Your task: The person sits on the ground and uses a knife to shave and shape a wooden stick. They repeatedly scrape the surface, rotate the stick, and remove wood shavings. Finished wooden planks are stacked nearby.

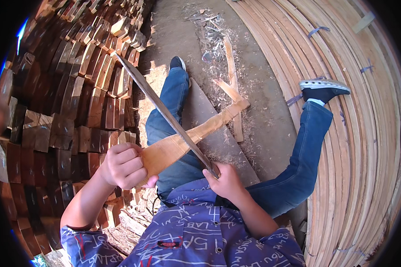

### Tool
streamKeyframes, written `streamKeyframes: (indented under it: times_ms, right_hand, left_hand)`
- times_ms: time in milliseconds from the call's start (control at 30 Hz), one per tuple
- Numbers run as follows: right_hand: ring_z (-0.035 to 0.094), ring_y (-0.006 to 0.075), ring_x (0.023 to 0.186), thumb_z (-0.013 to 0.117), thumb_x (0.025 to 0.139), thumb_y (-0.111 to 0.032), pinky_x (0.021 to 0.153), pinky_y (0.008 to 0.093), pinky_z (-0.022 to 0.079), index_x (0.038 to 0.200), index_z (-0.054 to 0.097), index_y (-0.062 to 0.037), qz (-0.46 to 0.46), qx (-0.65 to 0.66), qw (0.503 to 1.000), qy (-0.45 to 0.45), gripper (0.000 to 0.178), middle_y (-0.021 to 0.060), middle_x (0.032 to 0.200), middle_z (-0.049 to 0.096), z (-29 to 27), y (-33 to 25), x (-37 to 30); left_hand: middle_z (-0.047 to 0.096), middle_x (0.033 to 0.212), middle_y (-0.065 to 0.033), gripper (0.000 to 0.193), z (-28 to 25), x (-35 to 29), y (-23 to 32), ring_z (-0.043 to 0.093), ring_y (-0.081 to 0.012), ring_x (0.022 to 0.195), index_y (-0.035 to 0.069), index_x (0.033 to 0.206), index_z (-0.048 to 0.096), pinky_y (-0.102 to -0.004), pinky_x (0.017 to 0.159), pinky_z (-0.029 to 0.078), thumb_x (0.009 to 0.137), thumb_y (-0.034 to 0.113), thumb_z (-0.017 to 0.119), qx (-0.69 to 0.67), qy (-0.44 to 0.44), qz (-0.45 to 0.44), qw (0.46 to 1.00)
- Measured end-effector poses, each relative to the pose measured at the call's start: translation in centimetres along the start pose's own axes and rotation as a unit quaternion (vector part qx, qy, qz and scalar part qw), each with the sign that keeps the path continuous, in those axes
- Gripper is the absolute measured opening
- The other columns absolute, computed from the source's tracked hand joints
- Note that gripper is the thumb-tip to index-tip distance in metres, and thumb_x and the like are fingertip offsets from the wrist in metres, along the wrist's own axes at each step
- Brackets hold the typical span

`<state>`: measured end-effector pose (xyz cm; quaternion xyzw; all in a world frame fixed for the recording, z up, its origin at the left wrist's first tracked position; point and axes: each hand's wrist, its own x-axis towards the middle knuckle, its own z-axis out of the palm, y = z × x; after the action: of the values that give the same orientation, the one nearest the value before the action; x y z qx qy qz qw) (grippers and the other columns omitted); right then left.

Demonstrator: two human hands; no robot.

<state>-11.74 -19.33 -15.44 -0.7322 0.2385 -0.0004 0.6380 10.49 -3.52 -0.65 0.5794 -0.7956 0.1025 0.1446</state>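
My left hand [125,166] is closed round the broad end of a pale, shaped piece of wood [205,128]. The piece slants up to the right across my thigh and narrows toward an angled far end. In my right hand [224,180] is a long, narrow grey metal blade [153,98], gripped at its near end. It runs up to the left and crosses over the wood's middle; whether it touches the wood I cannot tell. My right fingers hide its handle.
Dense stacks of cut wooden blocks [89,100] rise on the left. Long bundled boards [343,151] line the right, with my shoe [325,87] on them. A thin wooden strip [231,62] and shavings [214,40] lie on the ground ahead. A grey board [209,111] lies under the workpiece.
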Motion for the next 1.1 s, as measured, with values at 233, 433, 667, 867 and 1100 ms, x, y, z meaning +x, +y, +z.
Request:
streamKeyframes:
  times_ms: [233,433,667,867,1100]
  right_hand:
    - [0.066,0.0422,0.072,0.071,0.083,-0.022,0.064,0.0460,0.050,0.085,0.069,0.0006,0.053,-0.070,0.995,0.042,0.023,0.0231,0.072,0.065,0.8,9.2,1.6]
    - [0.066,0.0374,0.067,0.071,0.084,-0.017,0.062,0.0433,0.049,0.085,0.067,0.0032,0.043,-0.087,0.995,0.017,0.020,0.0223,0.071,0.065,0.2,7.2,1.4]
    - [0.065,0.0432,0.075,0.070,0.083,-0.018,0.065,0.0466,0.051,0.087,0.069,0.0006,0.019,-0.036,0.999,-0.019,0.020,0.0231,0.075,0.066,-0.7,-1.1,1.2]
    - [0.067,0.0422,0.082,0.070,0.082,-0.023,0.071,0.0487,0.052,0.086,0.071,0.0002,0.098,-0.107,0.989,0.040,0.023,0.0255,0.081,0.068,0.6,10.9,3.9]
    - [0.064,0.0454,0.077,0.070,0.084,-0.020,0.065,0.0476,0.050,0.087,0.067,0.0011,0.023,-0.042,0.999,0.007,0.022,0.0258,0.074,0.064,0.3,3.8,1.8]
  left_hand:
    - [0.034,0.055,0.0016,0.048,-0.1,0.7,0.1,0.047,-0.0155,0.050,0.013,0.053,0.034,-0.0284,0.052,0.052,0.081,0.023,0.071,-0.020,-0.002,0.038,0.999]
    - [0.036,0.055,0.0007,0.047,0.2,-2.2,0.4,0.047,-0.0169,0.049,0.012,0.053,0.034,-0.0287,0.052,0.052,0.079,0.022,0.072,0.004,0.002,-0.037,0.999]
    - [0.037,0.055,0.0009,0.047,0.4,-1.4,0.6,0.048,-0.0171,0.049,0.012,0.053,0.034,-0.0290,0.051,0.052,0.079,0.023,0.072,0.003,0.015,-0.033,0.999]
    - [0.037,0.056,0.0004,0.044,-0.1,-0.6,0.8,0.050,-0.0174,0.052,0.012,0.053,0.036,-0.0286,0.051,0.052,0.078,0.022,0.072,-0.017,-0.008,0.003,1.000]
    - [0.050,0.059,-0.0040,0.036,0.1,-3.0,0.8,0.055,-0.0210,0.053,0.008,0.056,0.040,-0.0319,0.053,0.055,0.072,0.021,0.070,0.015,-0.018,-0.055,0.998]
